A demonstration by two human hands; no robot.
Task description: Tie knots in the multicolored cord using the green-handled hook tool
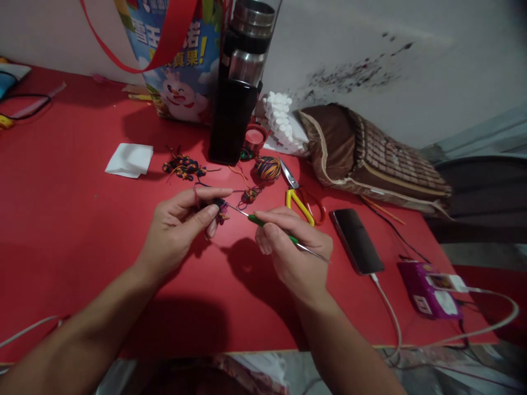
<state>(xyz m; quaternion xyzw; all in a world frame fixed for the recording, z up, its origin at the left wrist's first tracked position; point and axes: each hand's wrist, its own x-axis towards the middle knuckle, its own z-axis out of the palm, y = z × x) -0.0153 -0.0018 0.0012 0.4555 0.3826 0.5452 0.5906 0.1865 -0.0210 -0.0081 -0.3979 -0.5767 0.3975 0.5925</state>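
Note:
Between the thumb and fingers of my left hand (pixel 181 219) is a small multicoloured crochet piece (pixel 223 210), with yarn looped over the index finger. My right hand (pixel 296 241) grips a crochet hook (pixel 256 220) with a green handle, held like a pen. The hook's metal tip reaches the crochet piece; whether it is through a stitch I cannot tell. Beyond the hands lie a ball of variegated yarn (pixel 267 168), a smaller yarn bundle (pixel 249 195) and a cluster of dark and orange crocheted pieces (pixel 185 167).
Scissors (pixel 300 204) with yellow and red handles lie right of the yarn. A black phone (pixel 233 122) leans on a steel flask (pixel 247 63) beside a printed bag (pixel 181 82). Another phone (pixel 357 241), charging by cable, lies right, near a purple box (pixel 428 291). Folded white paper (pixel 129 159) sits left.

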